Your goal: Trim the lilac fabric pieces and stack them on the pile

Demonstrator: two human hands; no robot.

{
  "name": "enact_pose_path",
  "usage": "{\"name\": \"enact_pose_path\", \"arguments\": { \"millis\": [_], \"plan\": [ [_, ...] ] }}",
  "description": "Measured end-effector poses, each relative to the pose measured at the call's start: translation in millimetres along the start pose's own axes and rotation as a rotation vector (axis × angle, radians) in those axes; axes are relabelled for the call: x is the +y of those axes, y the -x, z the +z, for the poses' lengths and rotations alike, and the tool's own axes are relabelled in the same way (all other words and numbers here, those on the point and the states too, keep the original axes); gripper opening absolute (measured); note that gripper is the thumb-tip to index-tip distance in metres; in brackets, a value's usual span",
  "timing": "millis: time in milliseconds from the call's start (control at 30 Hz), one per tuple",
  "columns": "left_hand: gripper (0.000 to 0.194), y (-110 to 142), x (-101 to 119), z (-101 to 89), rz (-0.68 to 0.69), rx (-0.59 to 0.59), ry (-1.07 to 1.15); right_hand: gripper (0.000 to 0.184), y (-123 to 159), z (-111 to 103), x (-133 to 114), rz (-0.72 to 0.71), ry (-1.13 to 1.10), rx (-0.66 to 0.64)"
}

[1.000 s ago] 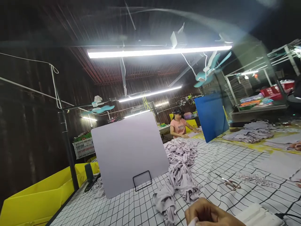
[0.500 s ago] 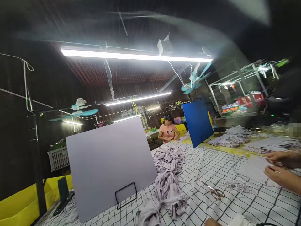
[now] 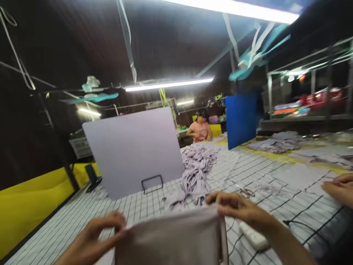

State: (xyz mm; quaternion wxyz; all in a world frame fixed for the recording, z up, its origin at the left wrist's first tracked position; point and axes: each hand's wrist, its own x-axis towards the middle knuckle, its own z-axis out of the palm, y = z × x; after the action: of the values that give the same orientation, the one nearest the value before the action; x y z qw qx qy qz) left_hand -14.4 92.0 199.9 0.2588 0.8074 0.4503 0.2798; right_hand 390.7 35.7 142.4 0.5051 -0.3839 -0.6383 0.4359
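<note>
A greyish-brown piece of fabric (image 3: 171, 239) stretches between my hands at the bottom of the view, its upper edge held up and slightly blurred. My left hand (image 3: 100, 230) pinches the upper left corner between thumb and fingers. At the upper right corner, my right hand (image 3: 238, 209) grips the same piece with fingers closed. Beyond the fabric, a long heap of crumpled light grey cloth (image 3: 197, 167) runs away across the checked tablecloth (image 3: 228, 173). A pair of scissors (image 3: 245, 191) lies just past my right hand, partly hidden by it.
A pale board (image 3: 132, 151) stands on the left and a blue board (image 3: 241, 121) at back right. Near my right forearm lies a white power strip (image 3: 253, 235) with a dark cable. One co-worker's hands (image 3: 340, 187) are at the right edge; another person (image 3: 200, 129) sits at the far end.
The view has tilted down, so the boards and lamps sit differently. Both my hands have come into clear view holding the fabric; before, only a bit of one hand showed at the bottom edge.
</note>
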Motion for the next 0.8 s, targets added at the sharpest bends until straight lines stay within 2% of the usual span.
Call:
{"name": "enact_pose_path", "arguments": {
  "millis": [133, 400, 533, 633, 800],
  "plan": [
    [0.032, -11, 0, -10.3, 0.106, 0.045, -0.188, 0.04, -21, -4, -6, 0.1, 0.122, 0.039],
    [0.027, -13, 5, -26.3, 0.168, 0.141, -0.297, 0.046, -36, 16, -23, 0.043, 0.312, 0.143],
    [0.029, -9, 6, -35.0, 0.194, 0.123, -0.322, 0.048, -37, 23, -34, 0.057, 0.414, 0.141],
    [0.03, -9, 4, -39.3, 0.194, 0.074, -0.315, 0.044, -34, 26, -41, 0.057, 0.309, 0.074],
    [0.031, -13, -9, -36.6, 0.177, -0.071, -0.272, 0.033, -27, 35, -49, -0.061, 0.066, -0.046]
  ]
}}
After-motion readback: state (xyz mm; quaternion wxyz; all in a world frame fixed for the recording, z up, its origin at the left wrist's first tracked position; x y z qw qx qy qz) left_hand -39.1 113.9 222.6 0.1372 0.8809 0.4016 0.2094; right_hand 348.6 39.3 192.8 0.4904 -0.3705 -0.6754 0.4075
